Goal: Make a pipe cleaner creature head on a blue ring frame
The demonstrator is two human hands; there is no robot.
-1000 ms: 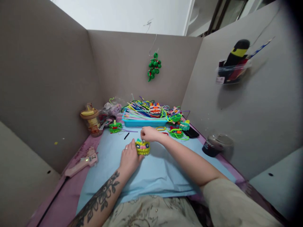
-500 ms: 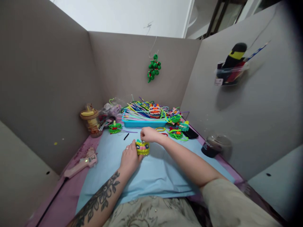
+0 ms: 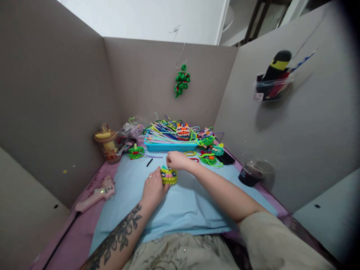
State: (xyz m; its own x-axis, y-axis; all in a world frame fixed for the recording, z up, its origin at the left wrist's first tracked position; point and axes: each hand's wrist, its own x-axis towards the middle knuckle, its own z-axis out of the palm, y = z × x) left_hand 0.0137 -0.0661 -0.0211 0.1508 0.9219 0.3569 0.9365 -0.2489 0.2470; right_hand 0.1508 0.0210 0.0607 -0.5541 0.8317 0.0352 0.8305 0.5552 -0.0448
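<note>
A yellow pipe-cleaner creature head [image 3: 169,177] with blue-ringed eyes and a pink middle rests on the blue sheet [image 3: 185,206]. My left hand [image 3: 154,185] is closed round its left side, with the thumb underneath. At its top, by a small teal tuft, my right hand [image 3: 176,160] has its fingers pinched together; what they hold, if anything, is too small to make out. A short black pipe-cleaner piece [image 3: 149,162] lies just beyond my left hand.
Behind stands a blue tray [image 3: 171,147] heaped with pipe cleaners. A green creature head [image 3: 136,152] sits at left, a pink glue gun [image 3: 97,195] nearer. Lidded cup [image 3: 107,144], phone [image 3: 226,158] and dark tub [image 3: 249,176] line the sides. Grey panels [image 3: 168,82] enclose the table.
Both hands keep the same hold at the yellow head, with no clear movement. The whole view has shifted slightly.
</note>
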